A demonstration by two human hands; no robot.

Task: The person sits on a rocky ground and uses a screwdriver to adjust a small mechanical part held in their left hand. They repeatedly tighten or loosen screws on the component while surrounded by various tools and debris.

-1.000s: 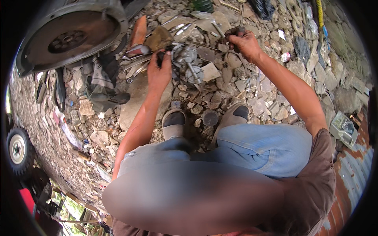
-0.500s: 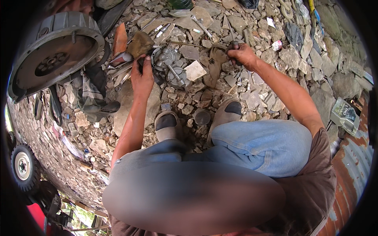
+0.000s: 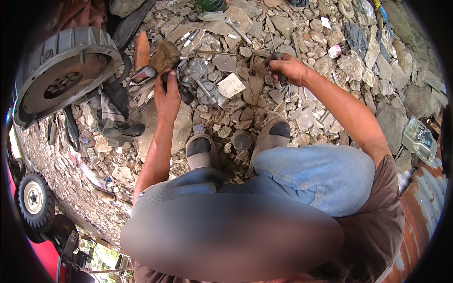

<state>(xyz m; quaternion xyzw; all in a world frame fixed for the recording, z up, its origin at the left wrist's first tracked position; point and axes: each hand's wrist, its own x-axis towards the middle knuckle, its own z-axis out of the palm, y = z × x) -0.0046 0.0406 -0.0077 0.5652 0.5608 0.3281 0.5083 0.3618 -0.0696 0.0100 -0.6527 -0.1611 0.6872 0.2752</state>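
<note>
A grey cast-metal housing point(image 3: 194, 70) with a short tube and round flanges lies on the stones ahead of my feet. My left hand point(image 3: 167, 94) is at its left side, thumb and fingers bent toward each other; whatever they pinch is hidden. A dark round piece point(image 3: 187, 97) sits between that hand and the housing. Over to the right, my right hand point(image 3: 291, 70) is closed round a dark-handled tool point(image 3: 277, 56), which looks like a screwdriver with a thin shaft pointing away. A brown rag point(image 3: 255, 78) lies between the housing and my right hand.
A large bell-shaped metal casing point(image 3: 71, 70) stands at the left. Near the housing are a brown stone point(image 3: 165, 55), a flat pale stone point(image 3: 231, 85), a wrench point(image 3: 239, 32) and a rod point(image 3: 219, 53). A plastic bottle point(image 3: 419, 140) lies at the right. Loose stones surround my shoes.
My right hand has shifted slightly left and turned, with the dark-handled tool still in it. My left hand has drawn a little left and down. The whole view has swung slightly.
</note>
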